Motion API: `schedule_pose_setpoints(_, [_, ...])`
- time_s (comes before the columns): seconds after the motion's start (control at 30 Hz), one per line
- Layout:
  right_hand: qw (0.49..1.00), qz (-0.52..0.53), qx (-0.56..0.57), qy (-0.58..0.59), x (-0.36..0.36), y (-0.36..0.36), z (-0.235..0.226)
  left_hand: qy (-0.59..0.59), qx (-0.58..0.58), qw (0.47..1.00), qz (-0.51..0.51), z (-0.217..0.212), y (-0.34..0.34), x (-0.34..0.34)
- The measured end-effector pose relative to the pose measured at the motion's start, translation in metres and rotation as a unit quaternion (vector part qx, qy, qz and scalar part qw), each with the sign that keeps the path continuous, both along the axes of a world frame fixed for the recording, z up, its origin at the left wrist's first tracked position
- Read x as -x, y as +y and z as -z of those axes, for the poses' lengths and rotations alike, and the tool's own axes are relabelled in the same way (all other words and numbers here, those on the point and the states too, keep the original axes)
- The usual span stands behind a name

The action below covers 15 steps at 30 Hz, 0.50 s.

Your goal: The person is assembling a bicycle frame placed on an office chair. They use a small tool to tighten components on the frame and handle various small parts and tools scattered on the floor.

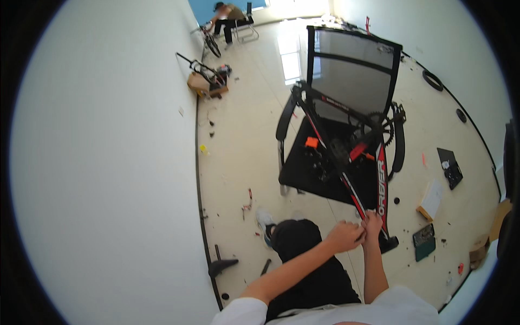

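Note:
A black and red bicycle frame lies across the seat of a black mesh office chair, its chainring up near the backrest. My left hand is closed on a frame tube near its lower end. Pressed close beside it, my right hand grips the same part of the frame with curled fingers. What the fingers pinch is too small to tell. My knee in dark trousers is raised below the hands.
A white wall runs along the left. Small parts and scraps litter the tiled floor. A green tool case, a black case and cardboard boxes lie right. Another person sits far back by a bicycle.

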State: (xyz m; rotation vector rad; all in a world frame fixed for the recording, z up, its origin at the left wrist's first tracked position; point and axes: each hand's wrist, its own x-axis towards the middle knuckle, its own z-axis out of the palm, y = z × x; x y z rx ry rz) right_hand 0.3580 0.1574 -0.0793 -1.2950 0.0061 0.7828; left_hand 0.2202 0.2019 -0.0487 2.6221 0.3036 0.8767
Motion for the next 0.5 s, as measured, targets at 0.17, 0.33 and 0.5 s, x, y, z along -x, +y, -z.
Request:
schedule_pose_setpoints(0.17, [0.991, -0.030, -0.013, 0.128, 0.000, -0.015, -0.013, 0.025, 0.090, 0.995, -0.021, -0.005, -0.014, -0.002])
schedule_pose_setpoints(0.33, [0.974, -0.005, -0.045, 0.220, 0.001, -0.020, -0.002, 0.103, 0.229, 0.967, 0.035, -0.004, -0.011, 0.005])
schedule_pose_setpoints(0.5, [0.974, -0.095, -0.059, 0.196, 0.002, -0.021, -0.016, 0.099, 0.238, 0.951, 0.169, -0.023, 0.001, 0.013])
